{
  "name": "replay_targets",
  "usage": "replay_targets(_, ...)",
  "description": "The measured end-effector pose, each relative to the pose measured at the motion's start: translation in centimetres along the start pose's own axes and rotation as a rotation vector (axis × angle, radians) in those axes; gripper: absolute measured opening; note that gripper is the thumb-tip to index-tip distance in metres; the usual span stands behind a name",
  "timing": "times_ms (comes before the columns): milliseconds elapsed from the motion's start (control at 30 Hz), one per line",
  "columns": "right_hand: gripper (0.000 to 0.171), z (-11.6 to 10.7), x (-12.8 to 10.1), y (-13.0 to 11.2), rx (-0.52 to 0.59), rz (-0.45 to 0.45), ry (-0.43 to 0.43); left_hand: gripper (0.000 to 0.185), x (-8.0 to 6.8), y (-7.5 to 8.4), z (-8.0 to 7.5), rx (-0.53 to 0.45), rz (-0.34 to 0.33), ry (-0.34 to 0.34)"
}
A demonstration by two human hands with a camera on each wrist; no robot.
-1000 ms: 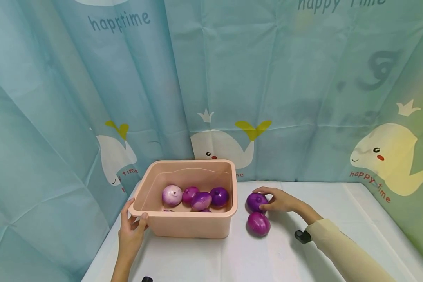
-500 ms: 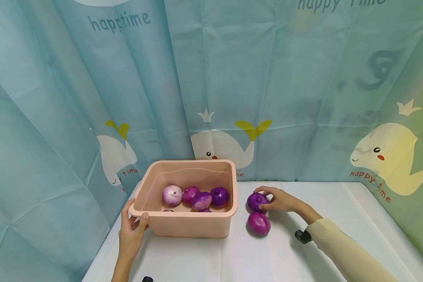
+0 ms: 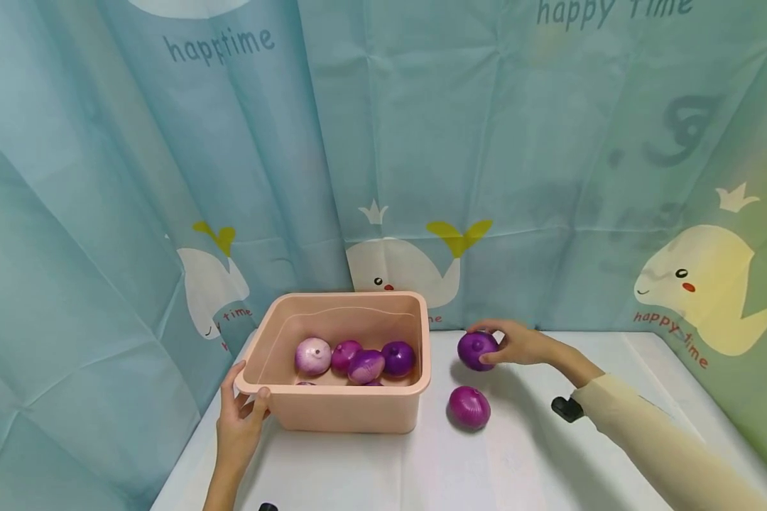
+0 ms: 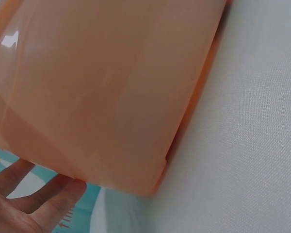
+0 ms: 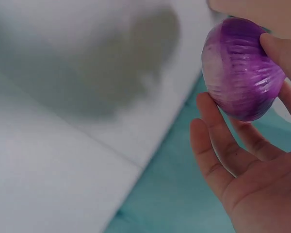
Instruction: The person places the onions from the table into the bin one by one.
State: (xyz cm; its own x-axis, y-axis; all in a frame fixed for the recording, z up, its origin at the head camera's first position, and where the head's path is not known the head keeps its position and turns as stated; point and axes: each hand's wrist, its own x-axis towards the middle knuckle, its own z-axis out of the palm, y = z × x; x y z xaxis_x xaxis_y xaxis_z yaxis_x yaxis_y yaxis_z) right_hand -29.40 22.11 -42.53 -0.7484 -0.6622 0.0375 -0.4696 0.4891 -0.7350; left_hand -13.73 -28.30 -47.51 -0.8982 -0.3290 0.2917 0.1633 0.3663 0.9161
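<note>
My right hand (image 3: 523, 345) grips a dark purple onion (image 3: 475, 350) between thumb and fingers, raised over the white table. In the right wrist view the same onion (image 5: 242, 70) shows a pale underside, with the fingertips around its side. A magenta onion (image 3: 469, 408) lies on the table, nearer the front. My left hand (image 3: 238, 422) holds the front left corner of a pink plastic bin (image 3: 341, 411), thumb at the rim. Inside the bin sit several onions, among them a pale one (image 3: 312, 356) and a dark purple one (image 3: 398, 359). The bin's front wall partly hides others.
A blue curtain (image 3: 537, 156) with whale prints hangs behind and to the left of the white table (image 3: 550, 454). The bin stands close to the curtain at the table's back left.
The right hand has lifted the dark purple onion off the table and carried it slightly right and back, away from the magenta one. The left hand and bin stay put.
</note>
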Motion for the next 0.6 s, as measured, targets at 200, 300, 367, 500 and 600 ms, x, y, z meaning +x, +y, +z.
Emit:
replay_targets(200,0.054,-3.1,0.2,-2.6,-0.046,-0.039,0.056,0.066,0.0,0.1,0.0,0.007,0.002,0.004)
replay_targets(300,0.054,-4.5,0.3,-4.1,-0.098,-0.051,0.107,0.066,0.0,0.1,0.0,0.012,0.007,0.004)
replay_targets(367,0.054,-5.4,0.4,-5.1,-0.136,-0.066,0.147,0.066,0.0,0.0,0.0,0.012,0.008,0.003)
replay_targets(500,0.055,-6.7,0.7,-6.4,-0.176,-0.108,0.218,0.065,-0.1,0.0,0.0,0.009,0.007,0.005)
replay_targets(600,0.056,-7.3,1.1,-6.9,-0.198,-0.144,0.28,0.065,-0.1,0.0,0.0,0.007,0.008,0.005)
